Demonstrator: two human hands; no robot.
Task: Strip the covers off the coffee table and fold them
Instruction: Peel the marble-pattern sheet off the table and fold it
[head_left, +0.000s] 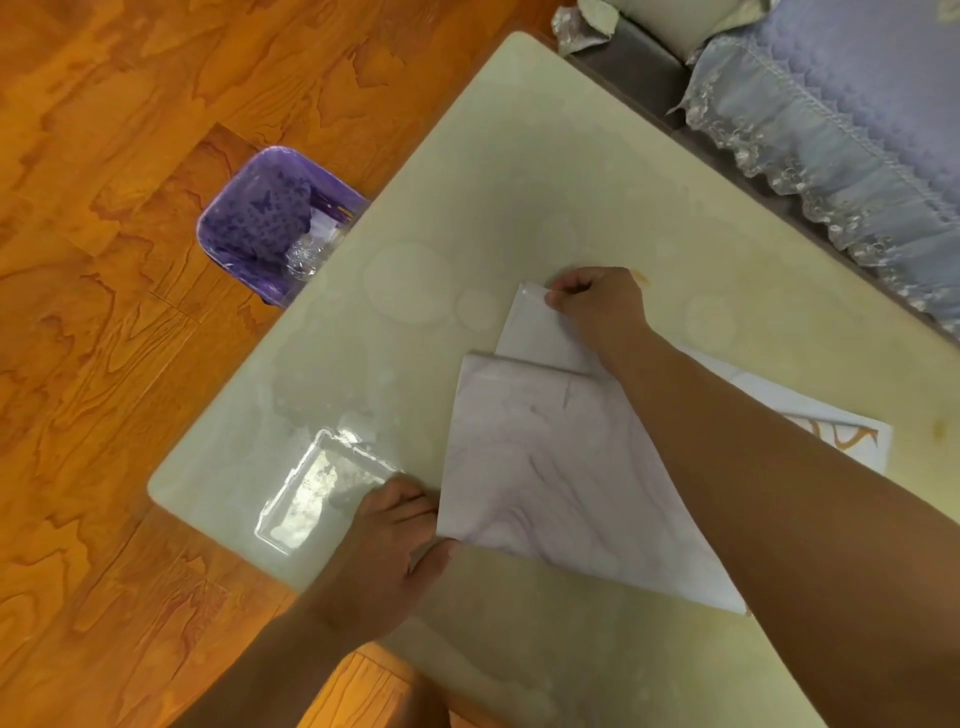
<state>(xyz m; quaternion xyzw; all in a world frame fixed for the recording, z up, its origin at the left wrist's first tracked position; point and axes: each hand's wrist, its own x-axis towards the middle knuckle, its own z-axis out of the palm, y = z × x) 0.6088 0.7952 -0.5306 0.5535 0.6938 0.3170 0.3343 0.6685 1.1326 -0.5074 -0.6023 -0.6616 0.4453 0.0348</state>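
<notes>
While right hand (597, 304) pinches folded cover (561, 467) corner, left hand (400, 535) presses edge, fingertips hidden.

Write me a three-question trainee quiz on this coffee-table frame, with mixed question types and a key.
1. True or false: the right hand pinches a corner of the white cover.
2. Multiple choice: where does the left hand rest? A) inside the purple bin B) flat on the clear folded cover, beside the white cover's edge C) on the lace-trimmed sofa
3. Fill in: the purple bin stands on the ___ floor, against the table edge.

Key: 1 true; 2 B; 3 wooden.
</notes>
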